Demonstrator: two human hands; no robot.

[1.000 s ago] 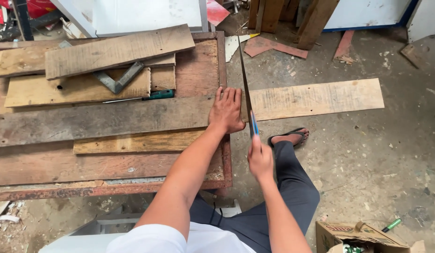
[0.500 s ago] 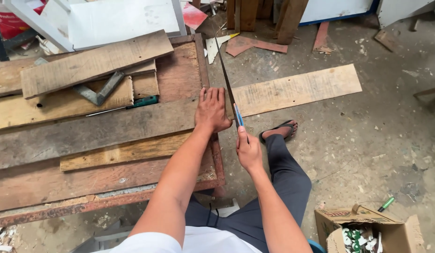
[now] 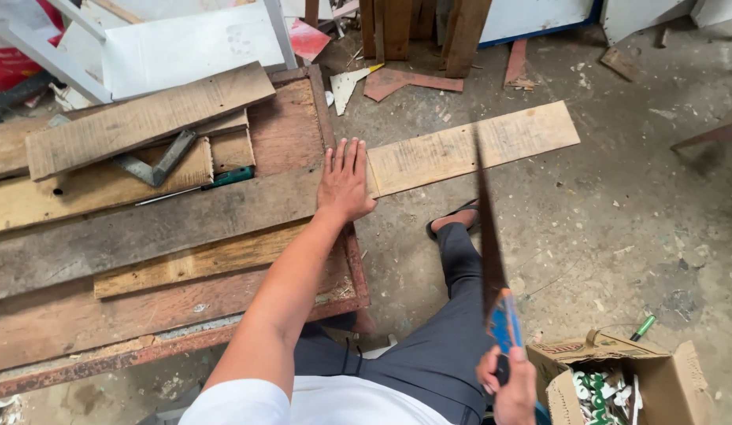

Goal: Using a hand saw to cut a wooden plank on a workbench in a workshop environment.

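My left hand lies flat, fingers spread, on the right end of a long grey plank that rests across a wooden workbench. My right hand grips the blue handle of a handsaw down near my lap. The dark blade points up and away, off to the right of the bench and clear of the plank. A pale board lies on the floor just beyond the plank's end.
Several planks, a metal try square and a green-handled screwdriver lie on the bench. An open cardboard box of small parts stands at the lower right. Wood offcuts and boards lean at the back. My sandalled foot rests on the concrete floor.
My right hand has drawn the saw back and to the right, away from the plank's end toward my lap. My left hand stays flat on the plank.
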